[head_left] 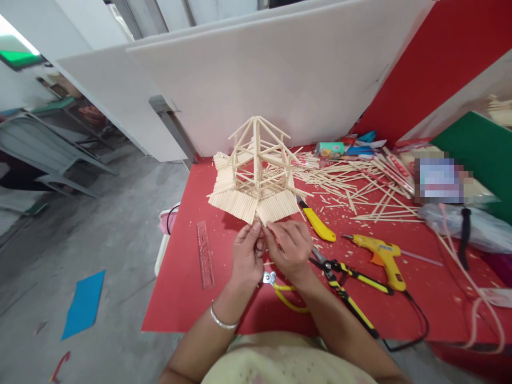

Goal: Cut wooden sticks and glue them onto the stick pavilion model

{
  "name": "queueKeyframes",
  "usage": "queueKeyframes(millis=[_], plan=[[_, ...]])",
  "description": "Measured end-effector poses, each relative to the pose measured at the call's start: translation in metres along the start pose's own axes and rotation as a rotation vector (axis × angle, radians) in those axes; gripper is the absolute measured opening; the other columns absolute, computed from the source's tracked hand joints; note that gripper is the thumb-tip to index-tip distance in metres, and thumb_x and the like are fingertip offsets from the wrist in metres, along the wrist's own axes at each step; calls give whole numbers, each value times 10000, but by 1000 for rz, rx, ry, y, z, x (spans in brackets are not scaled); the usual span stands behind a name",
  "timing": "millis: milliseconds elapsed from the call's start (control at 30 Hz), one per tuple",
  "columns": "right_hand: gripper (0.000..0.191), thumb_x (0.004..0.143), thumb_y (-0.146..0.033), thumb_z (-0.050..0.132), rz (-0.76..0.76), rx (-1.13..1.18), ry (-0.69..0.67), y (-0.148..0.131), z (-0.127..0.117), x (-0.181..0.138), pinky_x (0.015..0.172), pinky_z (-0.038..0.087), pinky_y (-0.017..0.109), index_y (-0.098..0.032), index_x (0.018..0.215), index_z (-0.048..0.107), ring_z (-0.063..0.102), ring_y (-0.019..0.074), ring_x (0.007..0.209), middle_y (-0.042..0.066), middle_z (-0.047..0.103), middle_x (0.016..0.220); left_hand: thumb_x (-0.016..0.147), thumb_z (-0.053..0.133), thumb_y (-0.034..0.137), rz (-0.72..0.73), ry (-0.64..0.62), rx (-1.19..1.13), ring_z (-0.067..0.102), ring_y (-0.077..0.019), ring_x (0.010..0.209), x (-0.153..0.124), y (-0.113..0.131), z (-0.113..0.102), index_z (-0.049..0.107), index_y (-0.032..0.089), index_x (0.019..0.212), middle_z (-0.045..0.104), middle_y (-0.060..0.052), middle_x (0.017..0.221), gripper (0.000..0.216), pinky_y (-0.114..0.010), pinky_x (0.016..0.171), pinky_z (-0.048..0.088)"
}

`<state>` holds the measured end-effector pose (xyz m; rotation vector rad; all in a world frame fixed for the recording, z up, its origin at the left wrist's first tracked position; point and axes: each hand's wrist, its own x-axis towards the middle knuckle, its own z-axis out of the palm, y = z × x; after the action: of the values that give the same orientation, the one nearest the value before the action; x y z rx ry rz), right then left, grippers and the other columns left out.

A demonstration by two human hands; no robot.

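A pavilion-like model built of thin wooden sticks [276, 205] stands on the red tabletop, with an open frame above and slanted panels of sticks laid side by side below. My left hand [248, 252] is closed at its near corner, thumb and fingers pinched together by the gap between two panels. Beside it, my right hand [291, 248] pinches the tip of the right panel. Whether a small loose piece is between the fingertips cannot be made out. Under my wrists lie yellow-handled scissors [286, 288], partly covered.
To the right lie a yellow cutter knife [318, 221], pliers [348, 282], a corded glue gun [382, 256] and many loose sticks [352, 181]. A clear ruler [205, 256] lies left. White boards [272, 74] stand behind. The red table's [168, 298] left edge drops to the floor.
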<state>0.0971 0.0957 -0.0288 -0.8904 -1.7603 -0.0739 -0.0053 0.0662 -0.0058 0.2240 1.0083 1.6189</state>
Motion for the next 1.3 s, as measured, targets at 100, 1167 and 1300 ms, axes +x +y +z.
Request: queueKeyframes(millis=[100, 1167, 1300], plan=[[301, 828, -144, 756, -2, -9, -4, 0, 0, -1, 828, 508, 347, -202, 1111, 672, 660, 174, 835, 46, 763, 925, 669, 896, 315, 6, 0, -2, 426, -14, 462, 0, 0, -1, 620, 140, 754, 556, 54, 622, 338, -137, 423, 303], [296, 845, -151, 730, 2, 11, -31, 0, 1, -1, 846, 503, 358, -220, 1130, 684, 647, 178, 851, 43, 750, 921, 685, 880, 289, 17, 0, 0, 430, -20, 457, -2, 2, 2, 604, 150, 744, 546, 61, 603, 315, -147, 436, 310], [287, 857, -154, 713, 11, 12, -44, 1, 2, -4, 859, 503, 359, -224, 1134, 688, 652, 176, 866, 45, 746, 927, 673, 889, 314, 16, -7, 10, 432, -20, 458, -2, 1, 2, 594, 151, 731, 543, 63, 600, 342, -147, 436, 310]])
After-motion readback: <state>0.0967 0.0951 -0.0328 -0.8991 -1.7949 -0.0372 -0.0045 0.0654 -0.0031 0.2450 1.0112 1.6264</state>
